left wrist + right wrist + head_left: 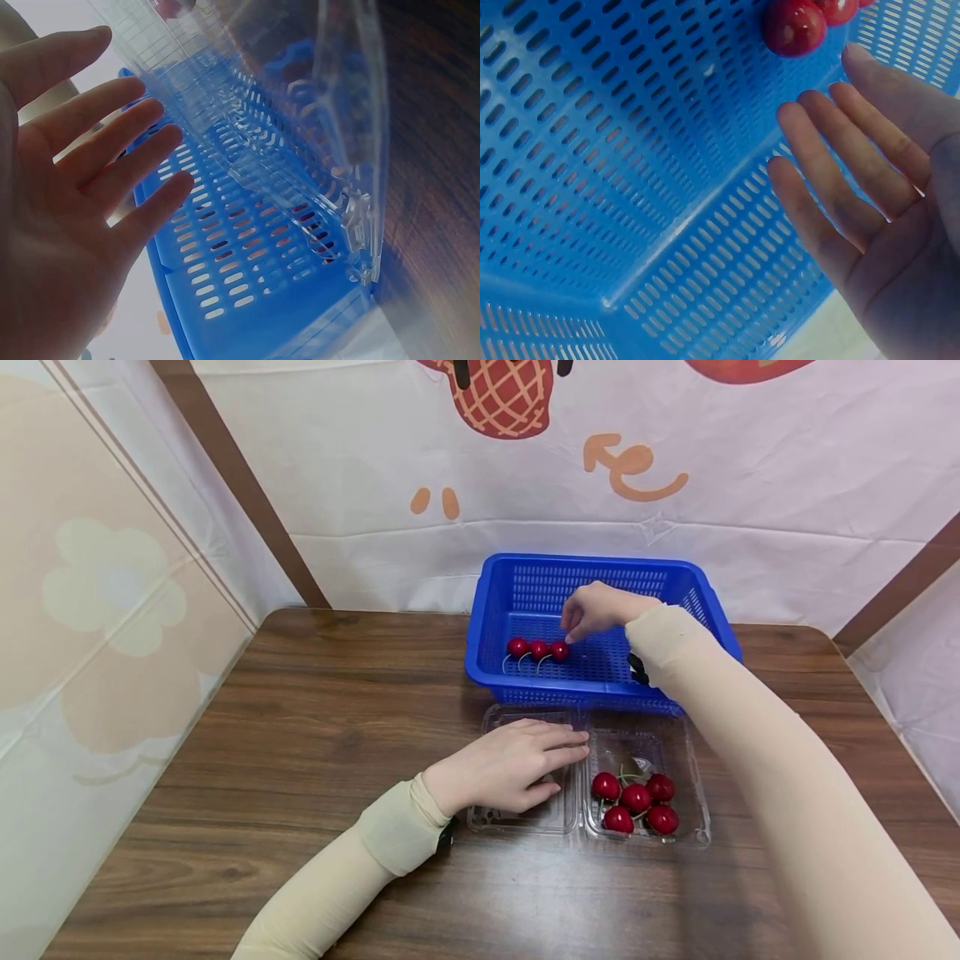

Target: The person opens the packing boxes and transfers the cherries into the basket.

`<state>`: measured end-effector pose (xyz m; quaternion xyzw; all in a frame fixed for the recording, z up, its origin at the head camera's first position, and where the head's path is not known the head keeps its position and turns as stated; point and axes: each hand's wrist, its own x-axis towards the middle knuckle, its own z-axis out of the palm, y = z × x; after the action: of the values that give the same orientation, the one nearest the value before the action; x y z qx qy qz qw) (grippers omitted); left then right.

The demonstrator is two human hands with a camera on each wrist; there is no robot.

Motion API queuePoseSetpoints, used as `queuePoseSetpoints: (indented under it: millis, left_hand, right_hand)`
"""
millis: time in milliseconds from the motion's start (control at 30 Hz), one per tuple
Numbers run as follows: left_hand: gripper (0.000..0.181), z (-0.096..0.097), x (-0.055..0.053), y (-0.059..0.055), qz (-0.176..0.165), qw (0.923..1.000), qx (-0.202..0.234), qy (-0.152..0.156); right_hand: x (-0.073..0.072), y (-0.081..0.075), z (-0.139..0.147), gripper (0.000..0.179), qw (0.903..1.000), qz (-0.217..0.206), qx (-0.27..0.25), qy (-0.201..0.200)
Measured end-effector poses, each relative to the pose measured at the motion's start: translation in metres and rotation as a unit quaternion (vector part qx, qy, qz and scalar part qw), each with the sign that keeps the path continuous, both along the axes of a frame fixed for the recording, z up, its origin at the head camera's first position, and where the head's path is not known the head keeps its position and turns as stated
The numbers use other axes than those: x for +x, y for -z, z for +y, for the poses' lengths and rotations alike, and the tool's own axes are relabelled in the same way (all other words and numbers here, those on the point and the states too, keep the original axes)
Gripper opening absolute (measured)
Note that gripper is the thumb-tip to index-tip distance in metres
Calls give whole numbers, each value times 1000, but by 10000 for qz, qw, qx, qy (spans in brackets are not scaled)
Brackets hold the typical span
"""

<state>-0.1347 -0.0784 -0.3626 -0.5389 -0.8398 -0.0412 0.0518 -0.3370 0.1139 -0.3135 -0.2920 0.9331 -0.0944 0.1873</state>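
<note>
My right hand (596, 608) reaches down into the blue basket (480, 610), fingertips close by the rightmost of three red cherries (559, 650). In the right wrist view its fingers (810, 139) are loosely bent with a gap to the thumb, and nothing sits between them. The nearest cherry (795, 28) shows just past the fingertips. Over the left half of a hinged clear plastic box (480, 817) lies my left hand (517, 764), fingers extended and spread. Several stemmed cherries (636, 797) sit in the box's right half.
The basket stands at the back of the brown wooden table (315, 718), directly behind the plastic box. A pale printed cloth (360, 460) hangs behind the table, close to the basket's far side.
</note>
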Motion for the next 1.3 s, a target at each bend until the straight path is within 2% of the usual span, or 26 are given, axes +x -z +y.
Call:
queuePoseSetpoints:
  millis: [167,533,867,1133,1300]
  left_hand:
    - [53,1,1,-1,-19,10000,-5,-9]
    - [53,1,1,-1,-22,10000,1,-1]
    - [53,1,0,-2,-20,10000,-8,-14]
    - [53,1,0,-2,-2,10000,-12,-6]
    - [54,1,1,-2,34,10000,-43,-19]
  right_hand:
    - [4,-7,5,22,9998,14,88,184]
    - [7,-24,14,24,9994,178,183,246]
    - [19,-41,17,29,9991,303,241,177]
    - [29,-46,26,27,9982,560,209,0]
    - [36,-46,36,24,9958,883,129,-207]
